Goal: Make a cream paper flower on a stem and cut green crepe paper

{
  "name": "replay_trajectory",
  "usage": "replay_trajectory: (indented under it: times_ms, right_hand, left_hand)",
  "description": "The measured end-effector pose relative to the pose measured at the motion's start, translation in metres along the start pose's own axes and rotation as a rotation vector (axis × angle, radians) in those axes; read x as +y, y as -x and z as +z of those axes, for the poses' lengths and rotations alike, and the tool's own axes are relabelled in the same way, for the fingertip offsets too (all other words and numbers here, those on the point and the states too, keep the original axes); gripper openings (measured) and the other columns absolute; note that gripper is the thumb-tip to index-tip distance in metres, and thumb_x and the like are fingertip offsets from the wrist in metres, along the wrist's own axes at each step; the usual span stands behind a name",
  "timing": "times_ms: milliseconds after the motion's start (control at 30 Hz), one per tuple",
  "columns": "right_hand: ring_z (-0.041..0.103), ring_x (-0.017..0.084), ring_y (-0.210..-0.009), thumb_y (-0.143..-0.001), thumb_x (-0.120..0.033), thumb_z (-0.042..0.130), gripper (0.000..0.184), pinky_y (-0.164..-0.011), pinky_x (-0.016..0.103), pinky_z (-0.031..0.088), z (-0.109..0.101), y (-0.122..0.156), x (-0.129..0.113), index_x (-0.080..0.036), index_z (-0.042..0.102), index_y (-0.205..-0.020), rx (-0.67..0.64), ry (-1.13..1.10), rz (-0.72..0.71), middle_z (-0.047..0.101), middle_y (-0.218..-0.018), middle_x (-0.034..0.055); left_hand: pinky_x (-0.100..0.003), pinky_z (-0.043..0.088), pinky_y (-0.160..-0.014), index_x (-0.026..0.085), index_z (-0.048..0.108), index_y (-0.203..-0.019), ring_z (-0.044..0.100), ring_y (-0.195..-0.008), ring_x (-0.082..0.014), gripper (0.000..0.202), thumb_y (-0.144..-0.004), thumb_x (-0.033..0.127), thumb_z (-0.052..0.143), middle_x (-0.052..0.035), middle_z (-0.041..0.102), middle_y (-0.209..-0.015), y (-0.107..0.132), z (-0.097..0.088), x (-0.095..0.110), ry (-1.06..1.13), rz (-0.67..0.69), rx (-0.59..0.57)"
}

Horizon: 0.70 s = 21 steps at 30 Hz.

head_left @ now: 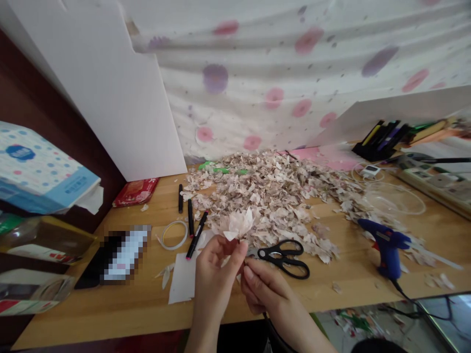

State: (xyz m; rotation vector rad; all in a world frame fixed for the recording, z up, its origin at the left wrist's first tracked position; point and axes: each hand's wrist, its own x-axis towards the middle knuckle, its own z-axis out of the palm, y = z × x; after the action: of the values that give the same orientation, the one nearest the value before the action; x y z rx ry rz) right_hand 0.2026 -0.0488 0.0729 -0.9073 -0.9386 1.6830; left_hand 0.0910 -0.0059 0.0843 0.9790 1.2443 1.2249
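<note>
1. Head view: left hand [217, 264] pinches the base of a pale paper flower [237, 224], fingers closed on it, held just above the near edge of the wooden table [121, 309].
2. Right hand [263, 289] curled shut just below the flower; what it grips cannot be told.
3. Black scissors [283, 256] lie just right of the hands.
4. Heap of paper scraps [272, 196] behind.
5. Blue glue gun [386, 245] well to the right.
6. Markers [191, 223] and tape roll [174, 234] to the left.
</note>
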Motion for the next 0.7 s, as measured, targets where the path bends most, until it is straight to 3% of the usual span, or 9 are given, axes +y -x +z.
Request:
replay_trajectory:
  times_ms: [300,433,567,633,700]
  right_hand:
    - [0.029,0.009,-0.056,-0.087,-0.069,0.057,0.052,-0.049,0.022,0.026,0.003,-0.001,0.0,-0.02,0.049,-0.074,0.044,0.118,-0.001,0.036,-0.065,-0.0061]
    - [0.03,0.009,-0.056,-0.084,-0.071,0.06,0.053,-0.048,0.021,0.026,0.002,-0.001,0.0,-0.02,0.05,-0.073,0.069,0.102,-0.007,0.037,-0.065,-0.006]
    - [0.03,0.008,-0.053,-0.083,-0.072,0.06,0.054,-0.046,0.02,0.026,0.003,-0.004,0.004,-0.018,0.061,-0.081,0.097,0.086,-0.02,0.036,-0.063,-0.0067]
    - [0.039,0.009,-0.054,-0.085,-0.07,0.058,0.053,-0.047,0.02,0.034,0.005,-0.005,0.005,-0.018,0.067,-0.091,0.106,0.131,-0.027,0.045,-0.065,-0.0043]
    - [0.059,0.016,-0.072,-0.088,-0.065,0.058,0.05,-0.063,0.025,0.05,0.007,-0.004,0.005,-0.02,0.07,-0.107,0.13,0.247,-0.089,0.064,-0.084,0.0043]
  left_hand:
    - [-0.022,0.048,-0.06,0.018,0.065,-0.067,0.061,-0.065,-0.0137,0.028,-0.072,0.043,0.078,0.0015,0.064,-0.063,0.003,0.015,0.006,0.1,-0.038,0.073]
    - [-0.021,0.049,-0.062,0.018,0.069,-0.069,0.061,-0.065,-0.013,0.026,-0.073,0.042,0.078,-0.0001,0.068,-0.065,0.004,0.012,0.001,0.039,-0.001,0.03]
    - [-0.022,0.052,-0.069,0.018,0.074,-0.078,0.068,-0.074,-0.0163,0.027,-0.074,0.044,0.079,-0.0038,0.074,-0.074,0.008,0.008,-0.007,-0.002,0.011,-0.03]
    - [-0.023,0.054,-0.066,0.017,0.075,-0.078,0.069,-0.073,-0.0176,0.032,-0.073,0.048,0.078,-0.0055,0.075,-0.075,0.009,0.006,-0.009,0.035,-0.035,-0.026]
    - [-0.023,0.053,-0.061,0.017,0.076,-0.078,0.068,-0.067,-0.0171,0.034,-0.073,0.05,0.079,-0.0058,0.075,-0.072,0.008,0.003,-0.009,0.07,-0.061,-0.004]
